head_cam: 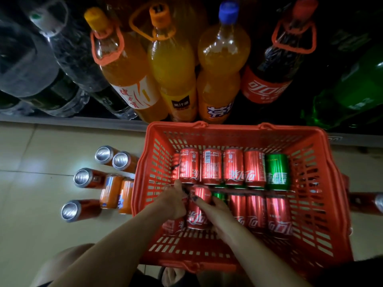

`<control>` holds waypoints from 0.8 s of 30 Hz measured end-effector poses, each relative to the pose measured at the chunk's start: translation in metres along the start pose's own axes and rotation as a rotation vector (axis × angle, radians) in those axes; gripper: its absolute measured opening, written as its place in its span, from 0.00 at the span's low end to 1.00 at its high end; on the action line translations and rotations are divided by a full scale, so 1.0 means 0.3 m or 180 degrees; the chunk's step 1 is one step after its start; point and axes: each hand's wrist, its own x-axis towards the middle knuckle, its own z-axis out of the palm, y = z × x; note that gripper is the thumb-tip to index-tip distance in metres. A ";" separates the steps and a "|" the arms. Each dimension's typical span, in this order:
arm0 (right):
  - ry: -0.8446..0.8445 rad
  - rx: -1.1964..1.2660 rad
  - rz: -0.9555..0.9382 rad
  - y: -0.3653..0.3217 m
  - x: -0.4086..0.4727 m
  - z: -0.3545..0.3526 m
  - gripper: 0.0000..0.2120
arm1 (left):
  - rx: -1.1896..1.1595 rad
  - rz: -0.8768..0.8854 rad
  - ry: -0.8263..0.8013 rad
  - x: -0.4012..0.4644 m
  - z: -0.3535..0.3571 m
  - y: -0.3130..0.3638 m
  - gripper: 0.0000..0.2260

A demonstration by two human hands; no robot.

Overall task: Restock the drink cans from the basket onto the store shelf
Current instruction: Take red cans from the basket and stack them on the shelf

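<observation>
Pale tiled floor [41,224] fills lower left of frame, w/ glare patches; dark store shelf [62,119] runs across the top, its depth lost in shadow. On it stand big bottles, seen from above: clear/dark ones upper left, hard to read; three orange soda bottles [174,65] at center; a cola bottle [275,65] w/ red carry loop to their right; a green bottle [352,85] far right, mostly in darkness and cut by the frame edge.

Red plastic basket [323,183] sits on the floor at center-right, touching the shelf base. Inside, cans lie on their sides in two rows: back row has four red cola cans [232,166] plus one green can [277,170]; front row is red cans, another green one mostly hidden between them. Lower layers can't be made out.

Left of basket, on the floor, orange cans [112,191] lie in a loose group, abt six, two pressed vs. the basket wall. At right edge, another can [369,204] is cut off and blurred.

Both forearms reach in from the bottom. Left hand [174,201] is curled over a red can at the front-left corner; that can is largely hidden, so grip extent is unclear. Right hand [215,206] lies beside the held red can [199,208], fingers bent vs. its right side, thumb hidden. A knee shows dimly at bottom left.
</observation>
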 end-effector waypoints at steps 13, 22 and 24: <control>0.0170 -0.0026 -0.0799 -0.256 -0.121 -0.101 0.17 | -0.1273 0.0446 0.0580 0.005 -0.239 0.038 0.39; 0.1083 -0.0437 -0.1055 -0.317 -0.017 -0.051 0.17 | -0.2565 -0.0023 0.1135 0.088 -0.205 0.080 0.14; 0.1114 -0.0472 -0.1055 -0.307 -0.008 -0.046 0.17 | -0.2736 -0.0104 0.1026 0.100 -0.203 0.090 0.17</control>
